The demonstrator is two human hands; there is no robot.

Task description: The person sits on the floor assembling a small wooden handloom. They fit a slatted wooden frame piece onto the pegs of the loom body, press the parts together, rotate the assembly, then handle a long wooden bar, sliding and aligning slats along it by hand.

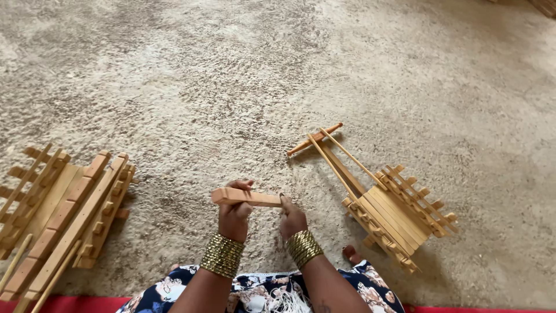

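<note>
**Wooden slat held between both hands, over the carpet**

Landmark for all positions: the wooden slat (pixel 246 197).

Nearest me: patterned dark-blue floral cloth (pixel 260 293) over the lap, directly below the slat, with a strip of red fabric (pixel 69 304) at the bottom edge. Both wrists wear stacked gold bangles (pixel 222 255).

Left hand (pixel 234 215): grip clamped on the slat's left end, fingers wrapped over the top. Right hand (pixel 292 219): fingertips pinched on the slat's right end. The slat lies roughly level, held clear above the carpet (pixel 231 69). It is pale, smooth, squared timber, short and flat.

My judgement: I am at the handling or inspection stage of a single piece. The next move calls for a steady two-handed hold and careful alignment of the slat's ends.

Right of the slat: a small wooden frame (pixel 394 211) of parallel slats with notched rails, two thin rods and a dowel jutting away from me. Left of the slat: a larger stack of similar notched frames (pixel 63 208).

Beyond the slat: coarse, nubby beige carpet.
</note>
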